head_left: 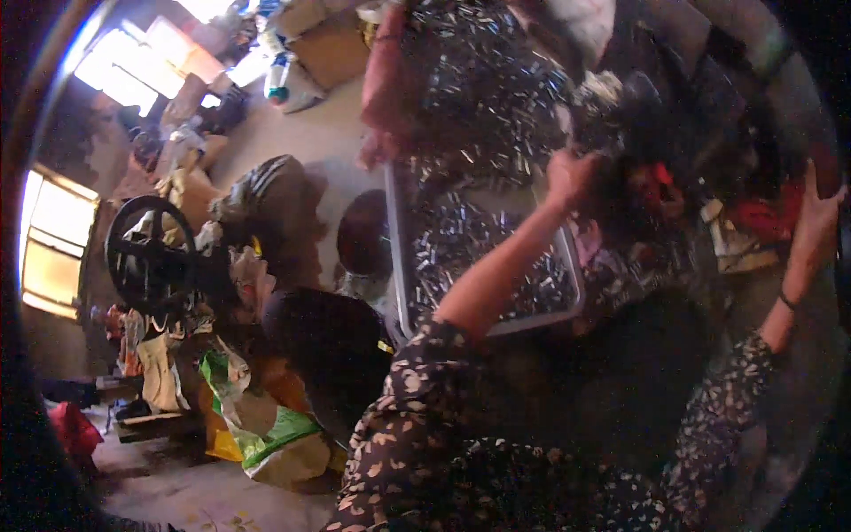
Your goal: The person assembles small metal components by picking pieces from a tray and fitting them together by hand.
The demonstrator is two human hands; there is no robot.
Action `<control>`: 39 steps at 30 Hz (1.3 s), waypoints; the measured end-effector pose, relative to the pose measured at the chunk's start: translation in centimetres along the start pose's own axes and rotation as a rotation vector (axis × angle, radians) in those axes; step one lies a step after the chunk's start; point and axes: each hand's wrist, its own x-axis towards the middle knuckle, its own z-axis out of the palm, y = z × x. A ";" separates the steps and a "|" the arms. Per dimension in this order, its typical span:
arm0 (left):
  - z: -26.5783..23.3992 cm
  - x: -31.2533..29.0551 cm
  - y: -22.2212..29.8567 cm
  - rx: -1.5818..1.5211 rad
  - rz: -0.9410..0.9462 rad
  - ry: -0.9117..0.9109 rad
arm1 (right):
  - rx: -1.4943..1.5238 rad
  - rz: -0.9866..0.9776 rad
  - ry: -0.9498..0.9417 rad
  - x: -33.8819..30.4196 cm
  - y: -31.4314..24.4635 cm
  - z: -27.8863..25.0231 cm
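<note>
My left hand (pixel 572 180) reaches over a grey-rimmed tray (pixel 399 257) filled with many small shiny metal pieces (pixel 479 124). Its fingers are closed beside a dark machine part (pixel 625 115); what they hold, if anything, is hidden. Off to the far right, my right hand (pixel 820 213) is raised, thumb and fingers apart, against a dark red shape. Whether it touches that shape is unclear. Both my sleeves are black with a pale pattern. Another person's bare forearm (pixel 383 80) comes down at the tray's far left edge, the hand at the rim.
A black handwheel machine (pixel 152 253) stands at the left. Near it are a stuffed grey sack (pixel 266 191), a dark round stool-like shape (pixel 324 350) and a green and white bag (pixel 266 434). Red cloth (pixel 771 213) and a pale block (pixel 740 244) lie at the right.
</note>
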 end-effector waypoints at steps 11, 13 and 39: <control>-15.7 -6.0 2.6 -0.678 -0.415 -0.032 | 0.924 -0.281 -0.774 -16.1 -18.5 4.0; -20.1 -6.8 2.8 -0.777 -0.342 -0.080 | 0.930 -0.345 -0.826 -18.1 -21.6 5.9; -15.1 -4.9 2.5 0.995 0.109 -0.505 | 1.352 0.478 -1.154 -21.7 -19.5 8.7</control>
